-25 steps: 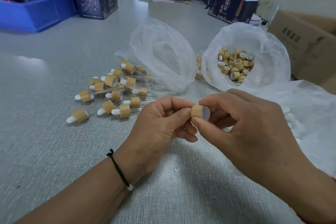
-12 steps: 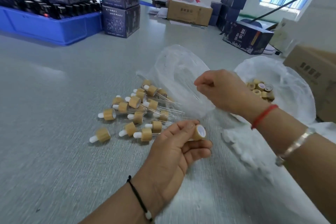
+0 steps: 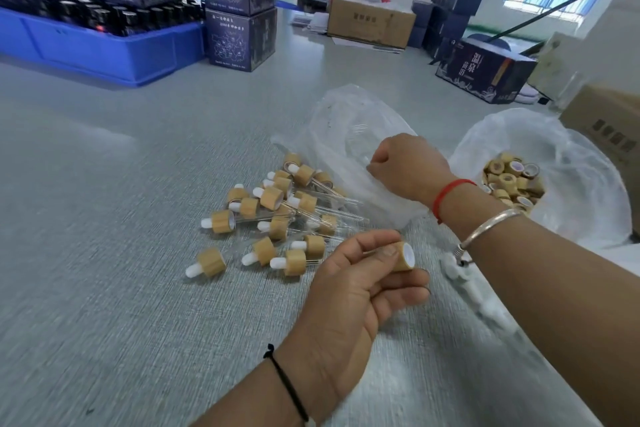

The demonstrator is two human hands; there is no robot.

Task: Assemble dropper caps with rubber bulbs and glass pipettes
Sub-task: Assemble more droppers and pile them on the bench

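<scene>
While right hand [image 3: 401, 163] reaches, left hand [image 3: 353, 284] pinches cap [image 3: 403, 256].

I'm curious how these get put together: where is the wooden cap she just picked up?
In the head view, the round bamboo-coloured cap sits low and centre, pinched in the left hand, just right of the pile of finished droppers.

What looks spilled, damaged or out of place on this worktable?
Nothing stands out. Finished droppers lie in a loose heap, caps stay in their bag, and the left hand holds one cap.
</scene>
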